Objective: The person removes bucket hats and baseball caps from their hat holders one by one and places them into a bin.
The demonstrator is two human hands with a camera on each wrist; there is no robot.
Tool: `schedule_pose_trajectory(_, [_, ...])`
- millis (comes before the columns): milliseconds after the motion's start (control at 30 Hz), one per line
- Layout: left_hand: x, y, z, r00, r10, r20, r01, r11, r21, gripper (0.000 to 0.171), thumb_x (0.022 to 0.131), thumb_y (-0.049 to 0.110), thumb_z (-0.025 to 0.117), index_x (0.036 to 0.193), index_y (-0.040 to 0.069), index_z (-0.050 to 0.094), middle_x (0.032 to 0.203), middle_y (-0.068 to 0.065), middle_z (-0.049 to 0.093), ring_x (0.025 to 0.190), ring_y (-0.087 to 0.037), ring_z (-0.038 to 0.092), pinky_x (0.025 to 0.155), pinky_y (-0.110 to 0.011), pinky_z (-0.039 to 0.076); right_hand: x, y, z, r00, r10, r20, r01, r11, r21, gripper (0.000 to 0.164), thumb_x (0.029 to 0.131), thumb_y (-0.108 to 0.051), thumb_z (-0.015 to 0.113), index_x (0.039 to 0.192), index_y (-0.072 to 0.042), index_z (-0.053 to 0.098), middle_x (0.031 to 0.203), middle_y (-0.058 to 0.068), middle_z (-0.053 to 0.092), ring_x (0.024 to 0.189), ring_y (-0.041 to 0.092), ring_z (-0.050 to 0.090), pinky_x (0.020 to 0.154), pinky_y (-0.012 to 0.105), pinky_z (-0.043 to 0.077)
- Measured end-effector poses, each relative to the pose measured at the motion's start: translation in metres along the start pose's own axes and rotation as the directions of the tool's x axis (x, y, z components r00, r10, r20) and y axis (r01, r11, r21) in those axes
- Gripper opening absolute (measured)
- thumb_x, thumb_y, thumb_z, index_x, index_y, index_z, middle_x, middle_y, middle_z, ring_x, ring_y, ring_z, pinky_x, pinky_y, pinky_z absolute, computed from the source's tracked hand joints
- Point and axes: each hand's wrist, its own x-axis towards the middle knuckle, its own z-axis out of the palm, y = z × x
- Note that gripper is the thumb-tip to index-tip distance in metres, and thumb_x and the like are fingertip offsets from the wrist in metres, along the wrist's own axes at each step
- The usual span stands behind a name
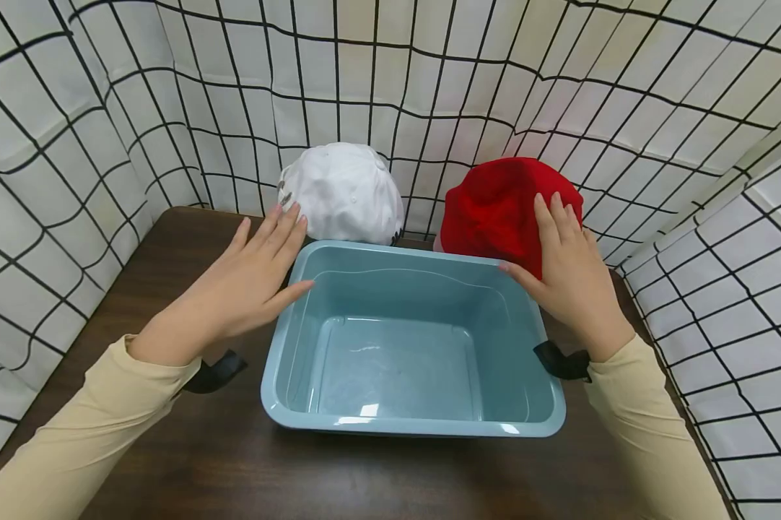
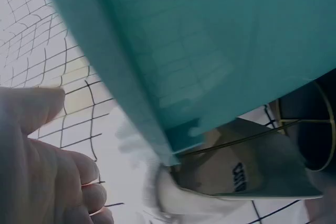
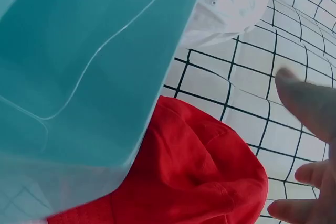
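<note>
A light blue plastic basin [image 1: 397, 426] stands on the dark table with nothing in it. Behind its back rim sit a white cap [image 1: 345, 191] on the left and a red hat [image 1: 494, 209] on the right. My left hand [image 1: 244, 282] is spread beside the basin's back left corner, its fingertips close to the white cap. Fingers extended, my right hand [image 1: 569, 278] overlaps the red hat's right side, with the thumb by the back right corner. The right wrist view shows the red hat [image 3: 199, 166] beyond the basin wall.
Black wire grid panels [image 1: 403, 79] backed with white sheeting enclose the table [image 1: 390, 477] at the back and both sides. A black strap [image 1: 215, 372] sits at the left wrist, another strap [image 1: 562, 360] at the right.
</note>
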Motion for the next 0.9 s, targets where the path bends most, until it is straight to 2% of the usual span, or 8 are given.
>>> schedule_pose_trajectory(133, [-0.007, -0.002, 0.010, 1.000, 0.009, -0.008, -0.009, 1.000, -0.021, 0.067, 0.100, 0.034, 0.039, 0.149, -0.002, 0.011, 0.157, -0.016, 0.002, 0.144, -0.030, -0.002, 0.111, -0.057, 0.003, 0.004, 0.002, -0.003, 0.999, 0.007, -0.047, -0.006, 1.000, 0.023, 0.091, 0.085, -0.035, 0.068, 0.151, -0.003, 0.014, 0.149, 0.026, 0.026, 0.131, 0.047, 0.032, 0.097, 0.063, 0.032])
schedule_pose_trajectory(233, [-0.010, -0.003, 0.018, 1.000, 0.010, -0.004, -0.010, 0.999, -0.033, 0.063, 0.100, 0.029, 0.038, 0.149, -0.003, 0.014, 0.157, -0.015, 0.003, 0.144, -0.030, 0.000, 0.111, -0.057, 0.002, 0.008, 0.002, -0.004, 0.997, 0.008, -0.076, -0.004, 0.999, 0.042, 0.088, 0.085, -0.032, 0.068, 0.150, -0.003, 0.018, 0.146, 0.027, 0.031, 0.127, 0.048, 0.037, 0.093, 0.061, 0.038])
schedule_pose_trajectory(467, [-0.013, -0.004, 0.029, 1.000, -0.014, 0.014, 0.015, 0.998, -0.062, 0.059, 0.100, 0.027, 0.036, 0.148, -0.002, 0.019, 0.157, -0.015, 0.008, 0.144, -0.030, 0.007, 0.111, -0.056, 0.008, 0.021, 0.003, -0.011, 0.988, 0.004, -0.155, 0.006, 0.998, 0.061, 0.074, 0.086, -0.025, 0.067, 0.145, 0.001, 0.030, 0.141, 0.027, 0.039, 0.126, 0.044, 0.039, 0.098, 0.056, 0.038])
schedule_pose_trajectory(567, [-0.012, -0.003, 0.030, 1.000, -0.012, 0.013, 0.013, 0.998, -0.060, 0.058, 0.100, 0.027, 0.036, 0.148, -0.002, 0.020, 0.156, -0.016, 0.011, 0.143, -0.030, 0.010, 0.111, -0.056, 0.011, 0.027, 0.006, -0.013, 0.985, 0.006, -0.174, 0.001, 0.999, 0.042, 0.069, 0.086, -0.023, 0.066, 0.143, 0.001, 0.035, 0.137, 0.026, 0.043, 0.123, 0.044, 0.043, 0.095, 0.056, 0.041])
schedule_pose_trajectory(733, [-0.011, -0.001, 0.029, 1.000, -0.013, 0.003, 0.013, 0.999, -0.042, 0.058, 0.100, 0.026, 0.037, 0.148, -0.004, 0.021, 0.155, -0.017, 0.014, 0.143, -0.031, 0.012, 0.111, -0.056, 0.012, 0.043, 0.012, -0.015, 0.984, 0.029, -0.176, -0.024, 0.999, 0.028, 0.062, 0.088, -0.021, 0.064, 0.141, 0.001, 0.040, 0.133, 0.026, 0.047, 0.118, 0.043, 0.046, 0.089, 0.057, 0.045])
schedule_pose_trajectory(900, [-0.012, 0.000, 0.031, 1.000, -0.020, 0.004, 0.020, 0.999, -0.042, 0.059, 0.100, 0.026, 0.037, 0.147, -0.005, 0.020, 0.155, -0.018, 0.015, 0.143, -0.032, 0.012, 0.111, -0.056, 0.010, 0.056, 0.019, -0.015, 0.986, 0.069, -0.151, -0.059, 0.996, 0.071, 0.055, 0.091, -0.018, 0.060, 0.138, 0.002, 0.043, 0.131, 0.026, 0.049, 0.118, 0.042, 0.045, 0.092, 0.055, 0.044])
